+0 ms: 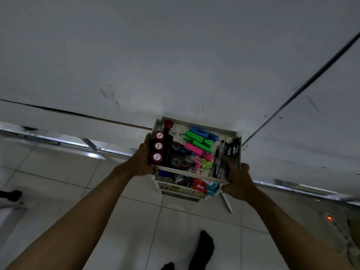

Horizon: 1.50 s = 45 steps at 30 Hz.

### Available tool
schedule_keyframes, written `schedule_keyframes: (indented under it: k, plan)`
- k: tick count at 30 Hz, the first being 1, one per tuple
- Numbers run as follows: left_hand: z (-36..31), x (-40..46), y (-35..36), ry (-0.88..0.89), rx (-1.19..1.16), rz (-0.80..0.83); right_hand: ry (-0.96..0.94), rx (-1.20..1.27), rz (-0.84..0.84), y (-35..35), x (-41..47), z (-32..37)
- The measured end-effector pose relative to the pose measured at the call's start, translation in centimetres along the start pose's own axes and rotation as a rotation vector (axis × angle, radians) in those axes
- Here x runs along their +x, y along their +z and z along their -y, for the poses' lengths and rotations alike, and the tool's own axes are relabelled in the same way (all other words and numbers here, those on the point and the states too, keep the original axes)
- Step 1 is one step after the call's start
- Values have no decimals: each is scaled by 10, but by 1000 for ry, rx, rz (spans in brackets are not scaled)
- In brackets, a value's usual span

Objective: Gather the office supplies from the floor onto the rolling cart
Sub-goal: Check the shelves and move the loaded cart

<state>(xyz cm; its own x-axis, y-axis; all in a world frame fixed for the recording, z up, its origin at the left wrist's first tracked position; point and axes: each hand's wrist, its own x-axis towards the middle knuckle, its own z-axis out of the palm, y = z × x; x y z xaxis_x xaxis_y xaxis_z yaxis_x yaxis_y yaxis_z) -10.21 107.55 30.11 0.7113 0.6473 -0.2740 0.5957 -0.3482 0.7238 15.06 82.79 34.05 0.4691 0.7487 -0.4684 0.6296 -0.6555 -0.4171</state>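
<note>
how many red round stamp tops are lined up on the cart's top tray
3, in one row along the left edge of the top tray, right beside the left hand: far, middle, near. Others may be hidden on lower shelves.

Cart [194,171] top tier: stamps [158,146] left, highlighters [196,142] mid, pens [229,154] right.

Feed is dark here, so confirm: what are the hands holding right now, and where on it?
Both hands grip the rolling cart's top tray: left hand on its left side wall, right hand at its near right corner, thumb over the rim.
</note>
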Motion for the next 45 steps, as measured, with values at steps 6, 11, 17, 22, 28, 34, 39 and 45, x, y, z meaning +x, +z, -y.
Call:
schedule_keyframes:
  k: [6, 11, 17, 22, 28, 34, 39, 45]
  plan:
    - [-10, -6, -8, -79, 1, 39, 36, -122, -278, -51, 26, 55]
    - [-50, -20, -19, -32, 42, 68, -269, 158, -105, -49, 82, 123]
    - [-52, -20, -27, -81, 79, 72, -516, -99, 0, -16, 120, 170]
    - [-52, -15, -28, -121, 151, 103, -516, -77, 86, -4, 138, 175]
    - [-56, -17, -27, -144, 178, 96, -503, 117, 63, 4, 137, 183]
    - [-61, -21, -28, -120, 221, 75, -289, 391, 23, 5, 124, 184]
    - [-62, -22, -27, -130, 229, 73, -279, 251, 6, 6, 121, 185]
    - [-61, -23, -24, -143, 231, 65, -289, 257, 57, 9, 120, 186]
